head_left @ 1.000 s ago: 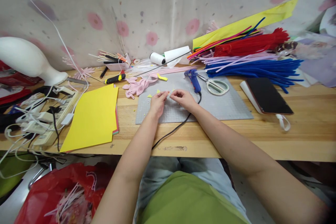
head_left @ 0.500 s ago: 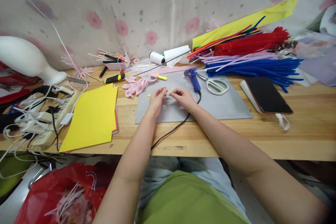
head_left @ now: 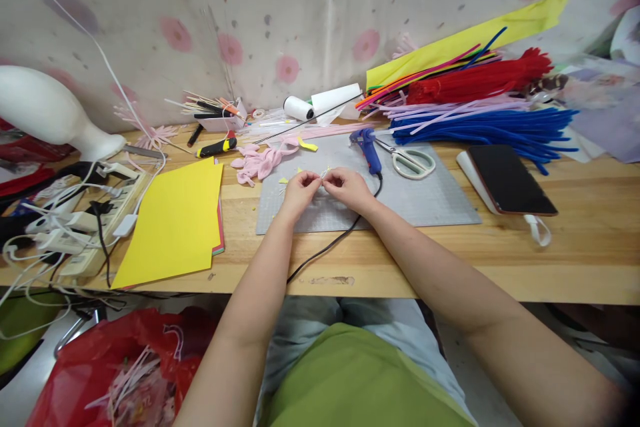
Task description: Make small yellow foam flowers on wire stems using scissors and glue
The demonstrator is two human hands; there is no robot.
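Above the grey cutting mat (head_left: 415,213), my left hand (head_left: 301,192) and my right hand (head_left: 349,188) meet fingertip to fingertip. Both are closed in a pinch on thin white strands (head_left: 324,173) with tiny yellow ends, too small to name surely. Small yellow scraps (head_left: 283,181) and more white bits lie beside my left hand. To the right of my right hand rests a blue glue gun (head_left: 369,152), its black cord running under my right wrist. White-handled scissors (head_left: 413,164) lie just beyond it. A pink fuzzy piece (head_left: 257,163) sits at the mat's left edge.
Yellow sheets (head_left: 173,220) and a power strip (head_left: 107,220) with tangled cables occupy the left. Blue pipe cleaners (head_left: 483,128) and red ones (head_left: 480,80) are piled at the back right, behind a phone (head_left: 513,179). A utility knife (head_left: 217,147) and thread spool (head_left: 299,109) lie behind.
My fingertips have come closer together, the left hand shifting slightly right. A few small yellow scraps by the left hand now show more. The rest looks the same.
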